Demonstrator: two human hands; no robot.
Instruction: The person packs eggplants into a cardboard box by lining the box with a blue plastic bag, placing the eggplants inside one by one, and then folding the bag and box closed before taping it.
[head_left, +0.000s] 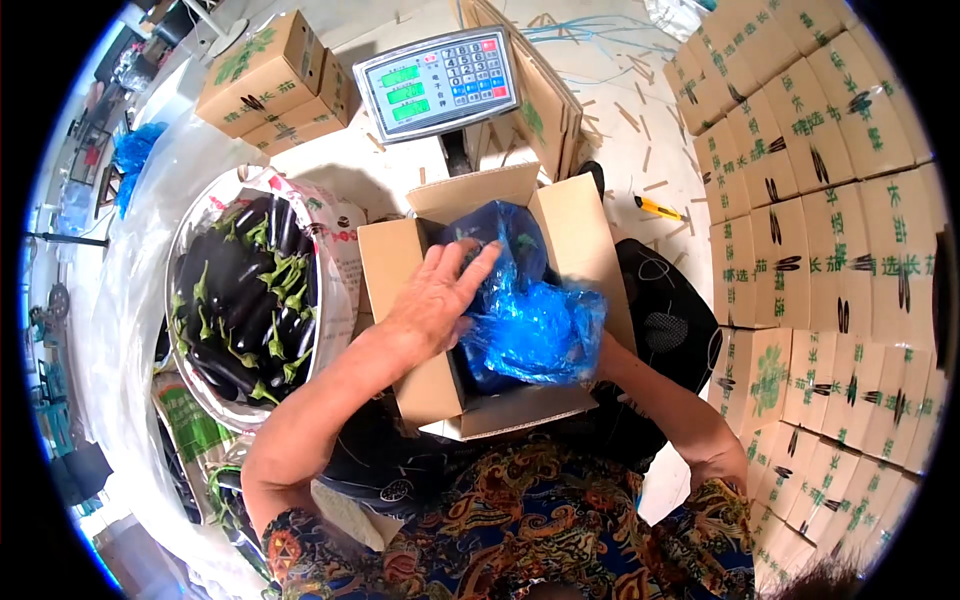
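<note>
An open cardboard box (391, 266) stands in front of me, its flaps spread outward. A blue plastic bag (517, 330) lines it, bunched up over the middle, and dark eggplants show dimly through the film at the far end. My left hand (442, 292) lies on the bag with fingers spread, over the box's left side. My right hand (600, 349) is at the right side of the bunched plastic, mostly hidden behind it, so its grip cannot be made out. Left of the box stands a large lined basket (176, 360) full of eggplants (247, 300).
A digital scale display (435, 84) stands beyond the box, beside flattened cardboard (551, 112). Two closed boxes (259, 75) are at the back left. A yellow utility knife (658, 208) lies on the floor among cardboard strips. Stacked printed boxes (817, 225) form a wall at right.
</note>
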